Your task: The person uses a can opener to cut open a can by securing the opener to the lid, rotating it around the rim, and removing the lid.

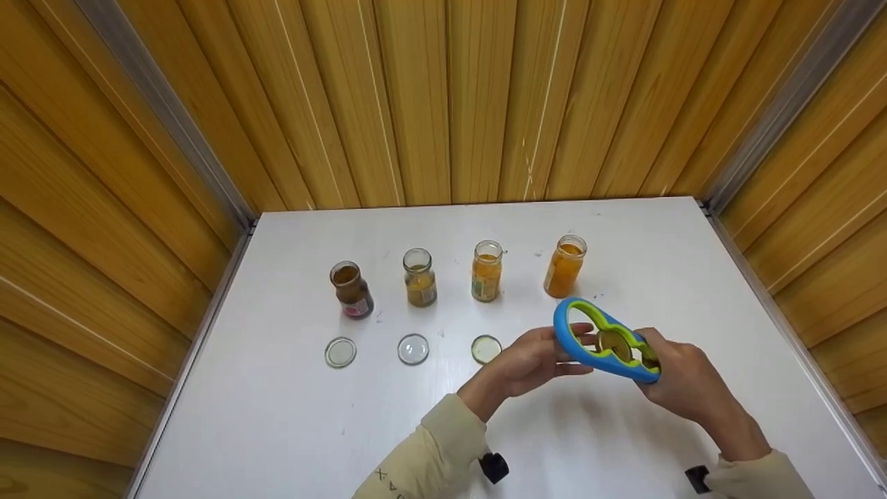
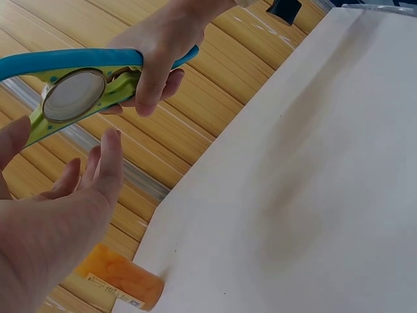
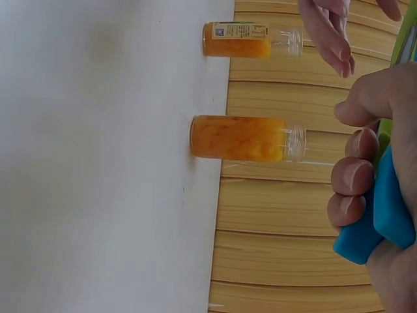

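Right hand [image 1: 682, 381] is gripping one end of a blue-and-green plastic jar opener [image 1: 604, 339] above the white table [image 1: 277, 416], with a round metal lid [image 1: 614, 344] sitting in one of its openings, while the left hand [image 1: 533, 359] is reaching its relaxed, straight fingers to the opener's other end. Four open glass jars are standing in a row behind, the rightmost [image 1: 565, 266] holding orange pieces, their labels too small to read. Three round lids [image 1: 413, 348] are lying flat in front of them.

Blue-green multi-ring jar opener [image 1: 605, 341] is hovering tilted just in front of the rightmost orange jar [image 1: 565, 266], gripping a metal lid [image 1: 613, 344] in its middle ring.
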`<state>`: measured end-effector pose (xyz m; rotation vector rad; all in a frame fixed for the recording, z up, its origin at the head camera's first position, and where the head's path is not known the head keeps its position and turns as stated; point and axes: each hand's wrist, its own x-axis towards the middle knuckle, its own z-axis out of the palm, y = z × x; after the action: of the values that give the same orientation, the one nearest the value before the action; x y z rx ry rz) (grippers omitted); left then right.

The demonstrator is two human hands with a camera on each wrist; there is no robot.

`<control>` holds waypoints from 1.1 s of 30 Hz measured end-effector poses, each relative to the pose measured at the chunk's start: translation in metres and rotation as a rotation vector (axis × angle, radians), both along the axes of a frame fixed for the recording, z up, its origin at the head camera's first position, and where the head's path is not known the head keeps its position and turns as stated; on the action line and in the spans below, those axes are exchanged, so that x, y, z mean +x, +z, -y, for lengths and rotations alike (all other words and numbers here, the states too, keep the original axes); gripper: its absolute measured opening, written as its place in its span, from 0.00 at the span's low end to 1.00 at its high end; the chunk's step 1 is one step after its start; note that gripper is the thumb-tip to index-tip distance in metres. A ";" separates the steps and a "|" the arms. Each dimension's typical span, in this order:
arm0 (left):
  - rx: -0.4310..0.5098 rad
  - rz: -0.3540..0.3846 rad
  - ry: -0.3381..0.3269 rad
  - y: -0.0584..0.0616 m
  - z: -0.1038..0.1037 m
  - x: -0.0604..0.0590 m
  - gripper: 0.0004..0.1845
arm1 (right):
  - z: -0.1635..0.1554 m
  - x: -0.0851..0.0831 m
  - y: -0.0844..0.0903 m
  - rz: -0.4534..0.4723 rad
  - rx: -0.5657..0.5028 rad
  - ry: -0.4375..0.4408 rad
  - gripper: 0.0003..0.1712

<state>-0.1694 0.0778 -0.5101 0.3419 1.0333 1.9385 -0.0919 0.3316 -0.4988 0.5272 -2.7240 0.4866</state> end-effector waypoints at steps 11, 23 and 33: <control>0.034 0.035 -0.028 -0.006 0.005 0.006 0.14 | 0.012 0.001 -0.002 0.062 -0.018 0.008 0.36; 0.061 0.018 -0.067 -0.012 0.012 0.014 0.22 | 0.025 0.000 -0.012 0.098 -0.028 0.023 0.34; 0.092 0.052 -0.077 -0.013 0.013 0.018 0.22 | 0.029 -0.003 -0.016 0.133 -0.036 0.051 0.33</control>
<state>-0.1514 0.0646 -0.5234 0.3749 0.8874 1.9195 -0.0946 0.3024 -0.5150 0.5753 -2.8273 0.6030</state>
